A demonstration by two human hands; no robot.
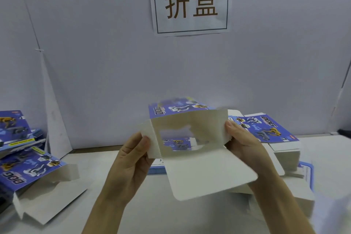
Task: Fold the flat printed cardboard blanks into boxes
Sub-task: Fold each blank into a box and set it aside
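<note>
Head view: "DOG" cardboard blank (209, 173), wall sign (190, 2) "折盒"

A packing workstation rather than a home: a white table (152, 214) closed in by plain white partition boards (95, 62), a paper sign (190, 2) reading 折盒 taped up ahead, flat printed blanks (266, 127) stacked on the right, part-folded boxes (28, 169) piled on the left.

I see the half-folded blue printed cardboard blank (199, 167) over the middle of the white table (155, 213), with the left hand (131, 156) and right hand (245, 142) gripping its sides. Folded blue printed cardboard boxes (28, 169) lie at the left edge. A stack of flat blue printed cardboard blanks (266, 127) lies toward the right edge. A white paper sign (190, 2) hangs behind.
</note>
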